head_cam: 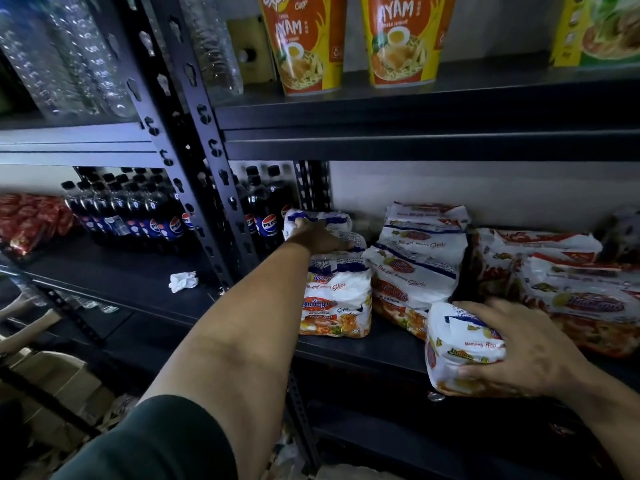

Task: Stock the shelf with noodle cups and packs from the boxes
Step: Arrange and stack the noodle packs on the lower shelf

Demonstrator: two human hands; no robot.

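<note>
Left hand point(313, 237) reaches deep, fingers curled over the top pack point(317, 220) of the rear-left stack; right hand point(519, 348) grips a pack point(453, 344) at the shelf point(363, 351) front edge, long axis upright. Likely gap lies just behind it, between stacks; right hand nearer.

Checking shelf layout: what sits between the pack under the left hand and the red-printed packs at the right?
In the head view, a leaning stack of blue-and-white noodle packs, plus the pack held by the right hand.
</note>
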